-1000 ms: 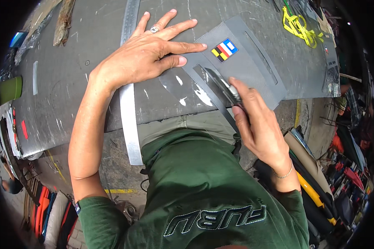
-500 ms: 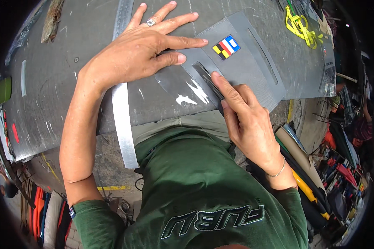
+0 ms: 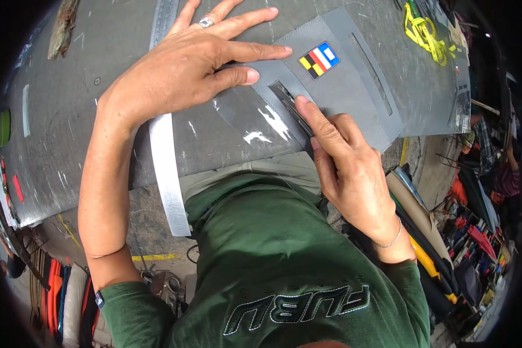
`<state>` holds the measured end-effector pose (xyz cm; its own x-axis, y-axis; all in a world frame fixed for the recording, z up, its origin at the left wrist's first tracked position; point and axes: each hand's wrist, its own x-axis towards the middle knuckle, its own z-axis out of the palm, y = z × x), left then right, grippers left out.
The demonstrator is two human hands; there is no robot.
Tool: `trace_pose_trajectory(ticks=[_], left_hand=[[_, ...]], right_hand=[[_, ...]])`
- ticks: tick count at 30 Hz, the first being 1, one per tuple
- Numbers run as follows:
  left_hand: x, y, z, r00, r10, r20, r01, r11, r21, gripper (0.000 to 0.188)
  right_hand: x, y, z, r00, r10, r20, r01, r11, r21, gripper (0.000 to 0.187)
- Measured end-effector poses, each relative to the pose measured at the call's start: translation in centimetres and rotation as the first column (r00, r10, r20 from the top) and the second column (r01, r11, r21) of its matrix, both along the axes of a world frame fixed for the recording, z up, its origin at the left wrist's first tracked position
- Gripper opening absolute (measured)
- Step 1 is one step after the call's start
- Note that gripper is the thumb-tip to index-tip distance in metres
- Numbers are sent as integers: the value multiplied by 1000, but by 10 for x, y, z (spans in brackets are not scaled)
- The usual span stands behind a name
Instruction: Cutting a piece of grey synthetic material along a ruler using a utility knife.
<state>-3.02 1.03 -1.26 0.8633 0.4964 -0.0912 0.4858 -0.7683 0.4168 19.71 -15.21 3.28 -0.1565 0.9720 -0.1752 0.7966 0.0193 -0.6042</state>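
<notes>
A flat grey fabric piece [image 3: 354, 87] with stitched edges lies on the dark worktop. It bears a small colourful flag-like patch [image 3: 318, 60] and has a long narrow slot on each side of that patch. My left hand [image 3: 168, 75] lies flat, fingers spread, its thumb and index fingertip on the piece's left edge. Under that palm passes a long metal ruler [image 3: 169, 174], which sticks out past the table's near edge. Closed in a pinch, my right hand [image 3: 354, 165] holds a slim dark metal tool [image 3: 293, 110] along the left slot; my fingers hide its rear part.
Yellow strapping [image 3: 423, 37] is heaped at the far right of the worktop [image 3: 58, 151]. A worn wooden stick [image 3: 64, 29] lies far left. Rolls of material [image 3: 420, 209] stand on the floor at right, more rolls [image 3: 72, 301] at lower left.
The view has shifted slightly, so the worktop and ruler appear a little farther left. Both hands keep nearly the same places on the grey piece, with the tool still at the slot.
</notes>
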Motion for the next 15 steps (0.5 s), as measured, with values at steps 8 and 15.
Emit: trace_pose_trajectory(ticks=[8, 15], left_hand=[[7, 0, 15, 1000, 19, 15, -17, 996, -89, 44], [15, 0, 28, 997, 64, -34, -70, 979, -193, 45]], right_hand=[[0, 0, 1, 1000, 8, 23, -8, 1000, -9, 67], [-1, 0, 5, 996, 32, 84, -27, 998, -55, 72]])
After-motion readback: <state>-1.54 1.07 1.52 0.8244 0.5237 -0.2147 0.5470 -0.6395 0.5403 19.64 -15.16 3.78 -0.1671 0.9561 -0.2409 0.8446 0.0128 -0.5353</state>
